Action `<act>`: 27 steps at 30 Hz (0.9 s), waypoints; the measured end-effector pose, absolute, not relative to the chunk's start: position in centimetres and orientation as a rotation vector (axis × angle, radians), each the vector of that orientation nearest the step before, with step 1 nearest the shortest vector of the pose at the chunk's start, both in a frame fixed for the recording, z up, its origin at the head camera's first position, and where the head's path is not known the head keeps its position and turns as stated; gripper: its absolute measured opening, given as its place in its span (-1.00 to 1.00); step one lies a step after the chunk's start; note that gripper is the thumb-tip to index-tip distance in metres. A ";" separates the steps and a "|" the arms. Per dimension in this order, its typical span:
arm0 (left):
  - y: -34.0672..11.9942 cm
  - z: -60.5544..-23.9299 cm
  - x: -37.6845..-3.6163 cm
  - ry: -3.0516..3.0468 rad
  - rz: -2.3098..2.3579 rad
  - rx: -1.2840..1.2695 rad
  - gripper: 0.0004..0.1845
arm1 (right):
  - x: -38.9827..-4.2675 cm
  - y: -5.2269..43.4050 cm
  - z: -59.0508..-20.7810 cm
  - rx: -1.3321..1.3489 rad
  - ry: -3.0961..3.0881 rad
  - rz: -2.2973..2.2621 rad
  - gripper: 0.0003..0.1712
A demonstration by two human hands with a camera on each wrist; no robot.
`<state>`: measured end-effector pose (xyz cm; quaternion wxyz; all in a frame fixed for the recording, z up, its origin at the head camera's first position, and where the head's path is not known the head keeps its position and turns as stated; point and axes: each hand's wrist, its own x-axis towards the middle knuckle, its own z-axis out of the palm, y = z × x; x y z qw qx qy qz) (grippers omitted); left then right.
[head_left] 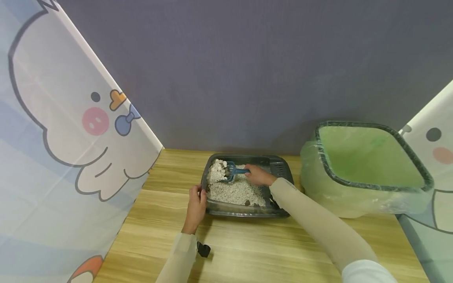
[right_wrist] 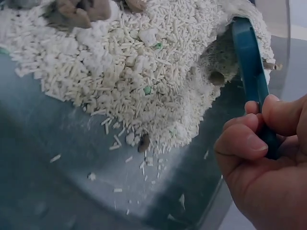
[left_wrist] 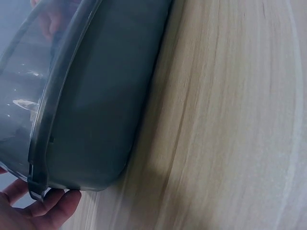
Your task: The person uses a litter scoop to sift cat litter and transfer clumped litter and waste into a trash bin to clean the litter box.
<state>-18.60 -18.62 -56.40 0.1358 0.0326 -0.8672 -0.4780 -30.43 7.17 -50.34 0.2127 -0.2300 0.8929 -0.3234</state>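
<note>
A dark grey litter box [head_left: 244,214] stands on the table, part filled with white pellet litter [head_left: 235,192]. My right hand [head_left: 258,175] grips the handle of a blue litter scoop [head_left: 231,171], whose slotted head is in the litter at the left side of the box. Up close in the right wrist view, the fingers and thumb wrap the scoop [right_wrist: 248,55] handle, and brownish clumps [right_wrist: 91,12] lie on the pellets. My left hand [head_left: 196,206] holds the box's front left corner; in the left wrist view its fingertips [left_wrist: 67,203] curl under the rim.
Right of the box stands a large bin [head_left: 371,186] with a dark rim and a pale green liner bag. The wooden table [head_left: 269,247] runs back to a grey wall [head_left: 226,78]. Cartoon-printed panels [head_left: 70,118] close off both sides.
</note>
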 end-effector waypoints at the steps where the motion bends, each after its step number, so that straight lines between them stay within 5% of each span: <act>1: -18.6 -56.4 -18.6 -2.510 -1.387 0.098 -0.69 | -30.2 7.5 -50.2 -0.651 2.479 -0.910 -0.59; 27: -18.5 -56.3 -17.9 -2.494 -1.345 0.095 -0.70 | -22.9 12.8 -49.6 -0.729 2.751 -1.250 -0.81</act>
